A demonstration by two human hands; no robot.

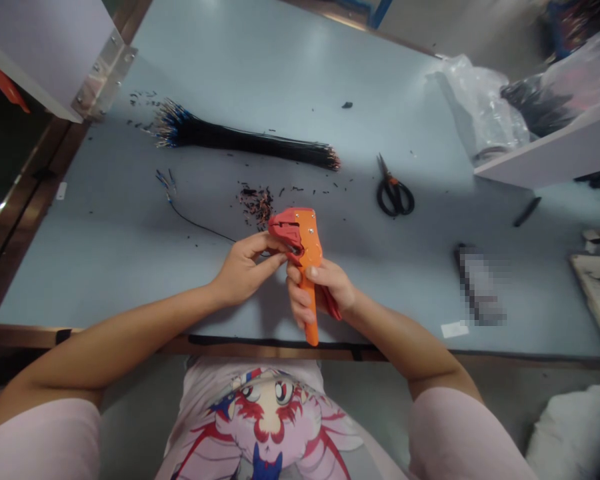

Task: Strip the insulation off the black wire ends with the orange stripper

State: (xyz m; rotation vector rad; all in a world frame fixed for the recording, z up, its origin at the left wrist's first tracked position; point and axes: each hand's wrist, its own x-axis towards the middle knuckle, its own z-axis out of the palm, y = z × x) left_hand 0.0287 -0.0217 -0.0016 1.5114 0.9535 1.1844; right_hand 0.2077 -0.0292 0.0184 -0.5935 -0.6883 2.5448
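At the bottom middle of the frame, the right hand [325,293] is closed tight around the handles of an orange tool [303,247]. The tool stands almost straight up, with its red head at the top, just above the near edge of the pale blue surface [130,267]. The left hand [245,267] is right beside it on the left. Its fingers are pinched shut on a thin black wire [200,227] and hold the end of the wire at the red head of the tool. From there the wire runs across the surface toward the left, and its far end has small coloured tips. A little past the tool, in the middle of the frame, lies a small heap of little cut bits [257,200]. To the right of that, a pair of scissors [394,193] with black handles lies flat. Farther back, a long bundle of black wires [245,140] lies across the surface, with blue tips at its left end. In the upper right, a clear plastic bag [480,107] sits next to a white shelf [545,153].
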